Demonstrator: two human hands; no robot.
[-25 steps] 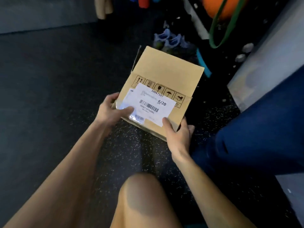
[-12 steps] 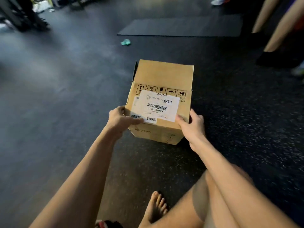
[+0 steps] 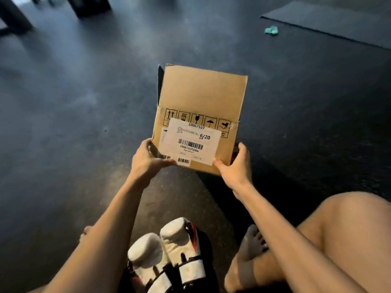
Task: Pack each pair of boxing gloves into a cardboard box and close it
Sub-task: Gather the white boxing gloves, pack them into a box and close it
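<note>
- head view: you hold the cardboard box (image 3: 203,92) out in front of you over the dark floor (image 3: 63,123), labelled face toward you. i cannot tell whether its base touches the floor.
- your left hand (image 3: 146,163) clamps the near left corner, with the thumb across the lower edge of the white label (image 3: 190,142) and the fingers wrapped round the side.
- your right hand (image 3: 234,170) clamps the near right corner, thumb on the front face, fingers curled round the side wall.
- the pair of white boxing gloves (image 3: 169,250) lies close to your body between your forearms, near your bare foot (image 3: 251,250). it is well apart from the box and not yet inside it.
- risk: both grips sit low on the near corners, so the box may tip away from you or twist if you turn it quickly.
- risk: the top flap looks folded down, with a dark gap along its left edge. it seems unsealed, so it could swing open when the box tilts.
- risk: the gloves look bulky against the box. forcing them in could bow the flaps and stop the box closing flat.
- risk: if you pull the box back without looking, it could land on the gloves or your foot.
</note>
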